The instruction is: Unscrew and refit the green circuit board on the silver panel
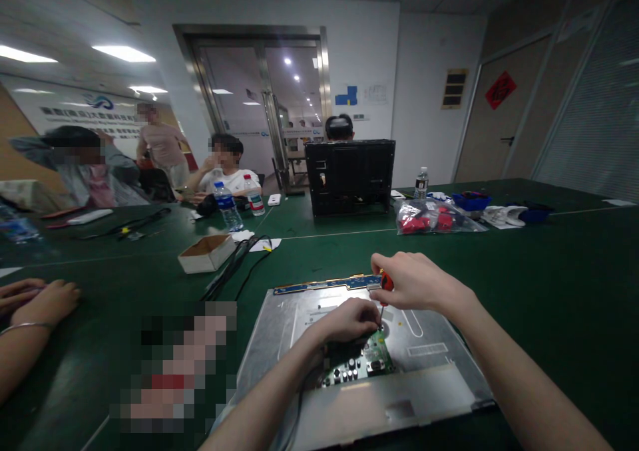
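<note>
A screwdriver (386, 281) with a red and black handle is gripped in my right hand (417, 279), its shaft pointing down at the edge of a green circuit board (378, 356). My left hand (352, 319) is beside the shaft tip, fingers bent together at the board; whatever they pinch is hidden. The board lies on the silver metal back of a flat display panel (429, 391). A narrow blue circuit strip (319, 285) runs along the panel's far edge. A dark cable passes under my left forearm.
Black cables (234, 268) and an open box (206, 254) lie left of the panel. Beyond stand bottles (228, 206), a black monitor casing (349, 177) and a plastic bag with red items (434, 217). Another person's hands (47, 304) rest at the left; other people sit behind.
</note>
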Tool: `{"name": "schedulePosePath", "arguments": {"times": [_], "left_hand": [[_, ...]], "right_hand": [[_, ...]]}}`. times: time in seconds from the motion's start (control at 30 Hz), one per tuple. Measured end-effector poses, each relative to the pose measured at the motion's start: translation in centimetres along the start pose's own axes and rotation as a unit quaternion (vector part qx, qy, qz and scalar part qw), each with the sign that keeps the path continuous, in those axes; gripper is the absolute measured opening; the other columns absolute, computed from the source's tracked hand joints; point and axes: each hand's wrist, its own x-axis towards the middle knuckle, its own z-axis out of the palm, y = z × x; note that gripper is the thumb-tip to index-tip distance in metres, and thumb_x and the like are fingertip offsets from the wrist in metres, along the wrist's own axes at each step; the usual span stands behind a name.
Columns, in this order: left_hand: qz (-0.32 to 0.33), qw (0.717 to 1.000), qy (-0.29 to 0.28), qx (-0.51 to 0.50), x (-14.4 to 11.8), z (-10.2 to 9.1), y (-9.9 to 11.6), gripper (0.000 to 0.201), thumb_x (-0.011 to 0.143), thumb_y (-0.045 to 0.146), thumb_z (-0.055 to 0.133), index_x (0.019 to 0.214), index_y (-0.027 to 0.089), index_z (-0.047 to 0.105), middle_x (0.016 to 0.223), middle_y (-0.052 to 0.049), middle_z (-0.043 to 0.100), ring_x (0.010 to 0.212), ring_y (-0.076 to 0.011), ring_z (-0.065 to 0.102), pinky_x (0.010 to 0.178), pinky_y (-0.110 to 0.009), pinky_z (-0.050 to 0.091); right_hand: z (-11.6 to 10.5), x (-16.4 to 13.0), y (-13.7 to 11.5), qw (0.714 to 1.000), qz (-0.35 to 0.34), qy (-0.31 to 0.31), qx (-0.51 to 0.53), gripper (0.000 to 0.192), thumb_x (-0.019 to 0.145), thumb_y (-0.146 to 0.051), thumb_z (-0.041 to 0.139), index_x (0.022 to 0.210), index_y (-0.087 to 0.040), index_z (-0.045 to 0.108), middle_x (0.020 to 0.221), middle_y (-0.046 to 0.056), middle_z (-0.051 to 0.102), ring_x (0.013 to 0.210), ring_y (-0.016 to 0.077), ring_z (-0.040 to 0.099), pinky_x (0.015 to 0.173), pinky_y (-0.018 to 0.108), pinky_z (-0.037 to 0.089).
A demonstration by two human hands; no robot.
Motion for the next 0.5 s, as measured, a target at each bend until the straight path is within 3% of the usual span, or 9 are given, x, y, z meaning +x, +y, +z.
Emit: {"name": "schedulePosePath", "arguments": {"times": [0.1,0.2,0.27,0.5], "left_hand": [[0.008,1.0,0.003,-0.003,0.04,0.02,-0.13,0.014,0.073,0.006,0.058,0.081,0.013,0.066,0.078,-0.001,0.065,0.072,-0.0146,0.058,0.068,-0.021,0.044],[0.005,1.0,0.001,-0.004,0.08,0.08,-0.38,0.014,0.073,0.006,0.059,0.082,0.013,0.067,0.078,-0.001,0.066,0.072,-0.0147,0.058,0.067,-0.021,0.044],[-0.001,1.0,-0.003,-0.003,0.08,0.09,-0.5,0.014,0.073,0.008,0.059,0.083,0.014,0.067,0.078,-0.001,0.066,0.072,-0.0147,0.058,0.067,-0.021,0.044],[0.007,1.0,0.005,-0.002,0.0,0.1,-0.41,0.011,0.073,0.009,0.06,0.081,0.014,0.066,0.078,0.0,0.064,0.071,-0.0142,0.056,0.066,-0.021,0.042]], "right_hand": [[0.13,0.18,0.08,1.0,0.011,0.002,-0.007,0.031,0.082,-0.052,0.052,0.091,-0.022,0.056,0.077,0.004,0.064,0.069,0.0198,0.059,0.053,0.026,0.028],[0.32,0.2,0.23,1.0,-0.001,0.001,-0.006,0.019,0.082,-0.037,0.054,0.094,-0.023,0.055,0.077,0.003,0.064,0.068,0.0188,0.059,0.052,0.026,0.027],[0.34,0.08,0.23,1.0,-0.014,0.005,-0.003,0.021,0.078,-0.031,0.056,0.097,-0.023,0.054,0.079,0.002,0.065,0.069,0.0188,0.06,0.052,0.026,0.027],[0.15,0.25,-0.02,1.0,0.014,0.002,-0.022,0.035,0.082,-0.055,0.052,0.091,-0.022,0.058,0.079,0.006,0.066,0.072,0.0218,0.062,0.055,0.027,0.032]]}}
